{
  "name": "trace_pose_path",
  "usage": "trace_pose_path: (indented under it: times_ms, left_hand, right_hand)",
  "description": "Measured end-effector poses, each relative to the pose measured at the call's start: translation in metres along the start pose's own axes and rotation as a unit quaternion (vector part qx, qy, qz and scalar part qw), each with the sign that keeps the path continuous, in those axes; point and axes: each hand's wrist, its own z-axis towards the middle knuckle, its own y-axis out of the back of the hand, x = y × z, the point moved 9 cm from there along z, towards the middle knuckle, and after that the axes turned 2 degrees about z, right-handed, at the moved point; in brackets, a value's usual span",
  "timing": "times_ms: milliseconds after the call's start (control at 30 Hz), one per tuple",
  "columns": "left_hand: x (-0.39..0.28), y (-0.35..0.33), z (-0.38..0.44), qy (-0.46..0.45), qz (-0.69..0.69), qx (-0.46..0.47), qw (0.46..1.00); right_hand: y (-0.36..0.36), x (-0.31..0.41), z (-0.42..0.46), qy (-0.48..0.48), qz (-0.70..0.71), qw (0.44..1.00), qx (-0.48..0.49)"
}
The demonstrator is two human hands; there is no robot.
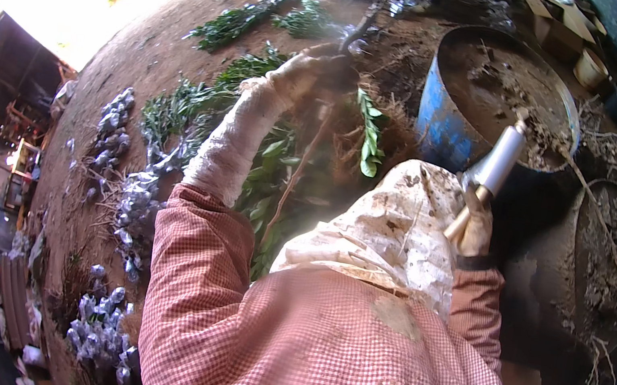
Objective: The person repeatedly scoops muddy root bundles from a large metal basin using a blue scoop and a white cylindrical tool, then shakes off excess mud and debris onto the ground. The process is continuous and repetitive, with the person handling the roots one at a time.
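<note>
My left hand (317, 68), in a dirty light glove with a wrapped forearm, is closed around a dark, thin plant stem (363, 27) near the top middle. Reddish roots (396, 127) and a leafy green sprig (368, 135) hang below and beside it. At the right of my lap, my right hand (477, 224), also gloved, grips the light handle of a tool with a silvery cylindrical part (503, 158), whose tip points at the drum. A soil-stained white apron (397, 213) covers my lap. More leafy green cuttings (270, 168) lie under my left forearm.
A cut blue drum (449, 118) holding wet mud stands ahead on the right. Leafy branches (239, 22) and several foil-like wrapped bundles (140, 195) lie on the dirt floor to the left. Cardboard boxes (555, 35) and a small bucket (590, 68) are at the upper right.
</note>
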Motion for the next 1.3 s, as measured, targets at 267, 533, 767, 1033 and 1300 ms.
trace_pose_path:
  times_ms: [267,533,767,1033,1300]
  left_hand:
    - [0.127,-0.112,-0.004,0.023,0.324,-0.021,0.945]
    - [0.15,-0.134,-0.038,-0.144,0.307,-0.27,0.901]
    - [0.029,-0.113,0.046,-0.154,0.606,-0.247,0.741]
    - [0.106,-0.114,0.23,0.134,0.676,-0.077,0.72]
    - [0.228,-0.183,0.319,0.1,0.861,0.25,0.433]
  right_hand:
    - [-0.085,-0.007,0.045,0.003,0.107,0.991,0.084]
    - [-0.076,0.006,0.046,0.071,0.173,0.982,0.016]
    - [-0.02,0.076,-0.027,0.244,-0.054,0.967,-0.052]
    - [0.039,0.042,-0.079,0.113,-0.039,0.962,-0.245]
    - [0.074,0.03,-0.065,0.18,-0.305,0.906,-0.232]
